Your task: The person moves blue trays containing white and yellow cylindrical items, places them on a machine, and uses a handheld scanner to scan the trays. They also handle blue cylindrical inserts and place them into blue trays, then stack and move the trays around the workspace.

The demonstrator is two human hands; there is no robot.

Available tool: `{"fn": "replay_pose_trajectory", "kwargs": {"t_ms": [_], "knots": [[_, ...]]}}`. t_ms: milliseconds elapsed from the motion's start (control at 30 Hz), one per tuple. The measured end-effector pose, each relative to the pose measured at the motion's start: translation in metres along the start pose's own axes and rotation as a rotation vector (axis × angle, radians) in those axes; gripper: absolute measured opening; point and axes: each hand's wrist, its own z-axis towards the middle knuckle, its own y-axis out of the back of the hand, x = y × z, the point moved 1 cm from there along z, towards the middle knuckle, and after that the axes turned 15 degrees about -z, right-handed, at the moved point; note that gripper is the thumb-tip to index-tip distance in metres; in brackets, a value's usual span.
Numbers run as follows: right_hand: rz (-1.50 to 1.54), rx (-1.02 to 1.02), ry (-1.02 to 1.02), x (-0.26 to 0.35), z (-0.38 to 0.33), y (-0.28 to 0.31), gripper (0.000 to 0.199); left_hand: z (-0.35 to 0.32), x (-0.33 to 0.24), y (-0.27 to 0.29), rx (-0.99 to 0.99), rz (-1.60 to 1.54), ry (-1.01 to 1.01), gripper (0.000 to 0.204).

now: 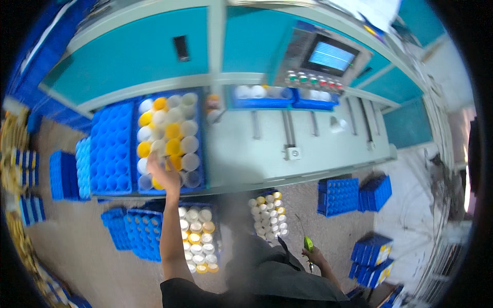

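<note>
My left hand reaches over a blue tray packed with white cups and yellow cups. Its fingers are apart and rest at or just above the near-left cups; the blur hides whether they touch one. Down at my right side, my right hand is closed around a tool with a bright green handle. A thin, dark curved piece shows above that handle; the tool's exact kind is unclear.
An unfilled blue tray lies left of the cups. Beyond stands a teal machine with a control panel and a pale slotted worktop. Filled trays and stacked blue trays stand on the floor below the edge.
</note>
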Motion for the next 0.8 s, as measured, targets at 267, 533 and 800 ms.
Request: {"fn": "replay_pose_trajectory", "kwargs": {"t_ms": [267,533,800], "knots": [[0.117,-0.073,-0.183,0.005,-0.056,-0.007,0.051,0.079,-0.227,-0.255,0.615,0.043,-0.937,0.055],[0.446,-0.1,-0.363,-0.091,-0.094,-0.106,0.062,0.07,-0.236,-0.324,0.629,0.31,-0.87,0.06],[0.488,-0.035,-0.284,-0.142,-0.104,-0.141,0.043,0.056,-0.267,-0.334,0.235,0.616,-0.957,0.052]]}}
